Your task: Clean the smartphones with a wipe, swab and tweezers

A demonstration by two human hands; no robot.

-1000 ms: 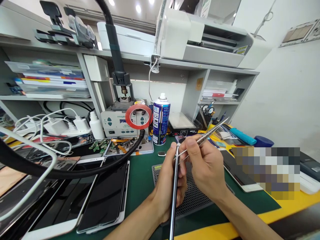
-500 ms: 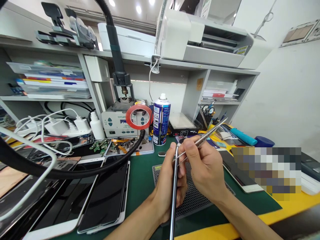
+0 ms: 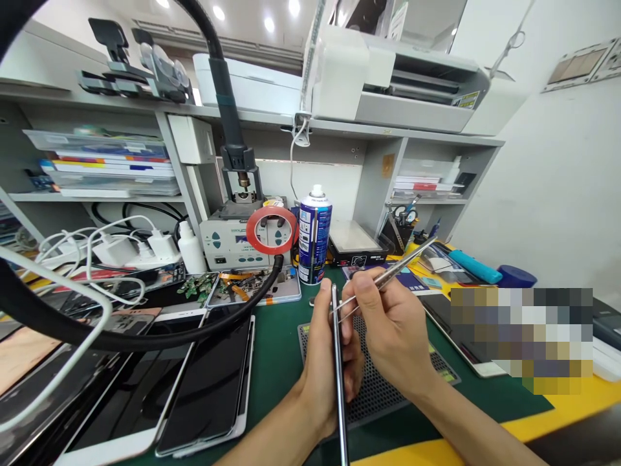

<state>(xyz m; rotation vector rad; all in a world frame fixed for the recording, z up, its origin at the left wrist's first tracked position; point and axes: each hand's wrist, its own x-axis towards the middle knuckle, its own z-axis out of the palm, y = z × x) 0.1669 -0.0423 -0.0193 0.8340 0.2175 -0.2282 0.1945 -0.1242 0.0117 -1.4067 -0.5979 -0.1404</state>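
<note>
My left hand [image 3: 323,362] grips a thin phone [image 3: 338,375] held on edge, its metal side facing me, above a black perforated mat [image 3: 373,382]. My right hand [image 3: 388,330] pinches a pair of silver tweezers [image 3: 388,278] between thumb and fingers. The tweezer tips rest against the upper edge of the phone, near its top corner. The back ends of the tweezers point up and to the right.
Several phones and tablets [image 3: 208,382] lie face up on the green mat at left. Behind stand a blue spray can [image 3: 314,236], a rework station [image 3: 237,239] with red tape roll [image 3: 270,230], a white bottle [image 3: 190,249], chargers and cables. A black hose [image 3: 121,333] crosses the left foreground.
The view has shifted slightly; both hands and the phone sit a little lower and further left in view. The tweezer tips stay at the phone's top edge.
</note>
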